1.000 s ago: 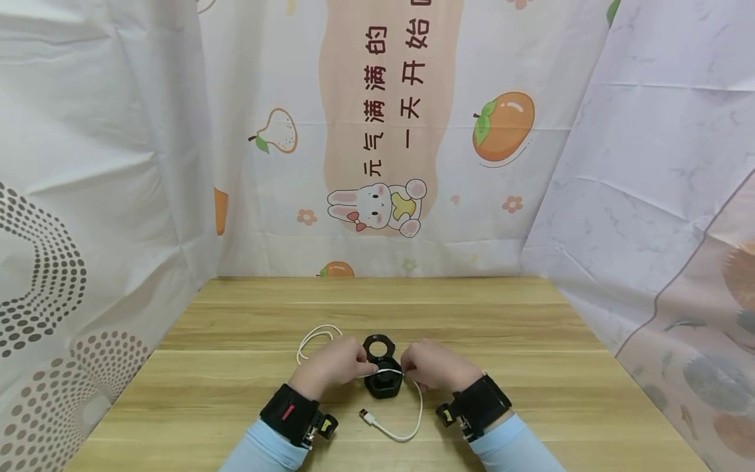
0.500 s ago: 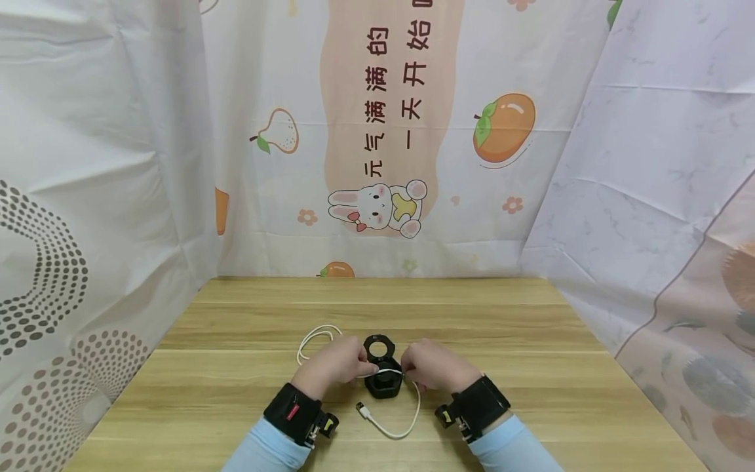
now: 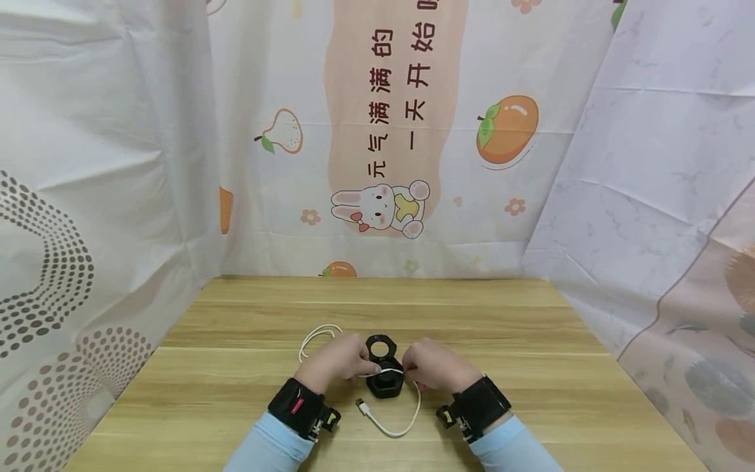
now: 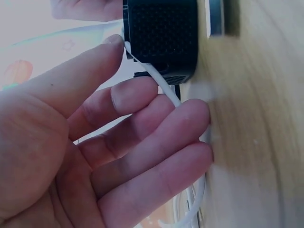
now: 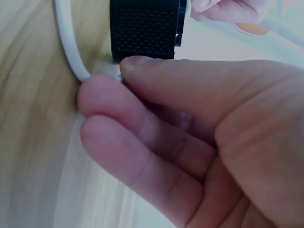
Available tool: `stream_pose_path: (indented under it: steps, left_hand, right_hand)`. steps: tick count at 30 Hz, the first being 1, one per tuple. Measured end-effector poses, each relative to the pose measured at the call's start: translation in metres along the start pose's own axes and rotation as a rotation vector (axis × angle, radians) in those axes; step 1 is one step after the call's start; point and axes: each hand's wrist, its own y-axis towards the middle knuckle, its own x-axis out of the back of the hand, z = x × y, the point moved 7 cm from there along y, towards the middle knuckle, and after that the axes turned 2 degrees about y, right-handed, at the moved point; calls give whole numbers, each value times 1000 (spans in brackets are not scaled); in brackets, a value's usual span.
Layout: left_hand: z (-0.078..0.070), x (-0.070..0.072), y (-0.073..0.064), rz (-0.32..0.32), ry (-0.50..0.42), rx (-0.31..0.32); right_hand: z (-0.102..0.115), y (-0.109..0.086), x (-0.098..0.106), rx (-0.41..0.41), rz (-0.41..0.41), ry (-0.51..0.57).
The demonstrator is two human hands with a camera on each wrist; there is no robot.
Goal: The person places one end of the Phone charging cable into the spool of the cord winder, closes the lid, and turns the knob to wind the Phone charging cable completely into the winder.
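Note:
A small black hexagonal case [image 3: 385, 391] sits on the table between the hands, its ring-shaped lid [image 3: 393, 349] swung back on the far side. Across its opening runs a white USB cable [image 3: 394, 435]. My left hand [image 3: 335, 360] holds the cable at the left of the case, with the thumb against the case's upper edge; the textured case side [image 4: 161, 31] shows in the left wrist view. On the other side my right hand [image 3: 435, 364] pinches the cable with thumb and forefinger, close to the case wall [image 5: 145, 33]. The cable inside the case is largely hidden.
The cable's USB plug [image 3: 361, 404] lies loose on the near side of the wooden table [image 3: 501, 328]. Behind the left hand rests a loose cable loop [image 3: 307, 341]. Printed curtains [image 3: 271, 196] enclose the table at the back and both sides.
The USB plug end has shifted slightly left and away from me. Both hands stay nearly where they were on the cable, and the head view has turned a little.

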Motion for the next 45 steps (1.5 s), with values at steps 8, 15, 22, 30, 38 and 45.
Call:
stream_pose_path:
  steps: [8,15,22,30,38,45]
  left_hand:
    - [-1,-2,1,-1,26,-17]
    - [-1,-1,1,4,18,-66]
    - [0,0,1,10,-7,-48]
    - [-1,-1,3,-37,25,-13]
    - [-3,-2,3,-54,51,16]
    - [-4,-4,4,-54,43,72]
  right_hand:
    - [-2,-1,0,-16,-8,-6]
    - [-6,-1,-2,-17,-10,6]
    - [-5,-1,-1,-12,2,33]
    - [-6,-1,-1,-15,2,45]
    - [-6,0,-2,-13,9,53]
    - [-7,0,-2,-11,3,44]
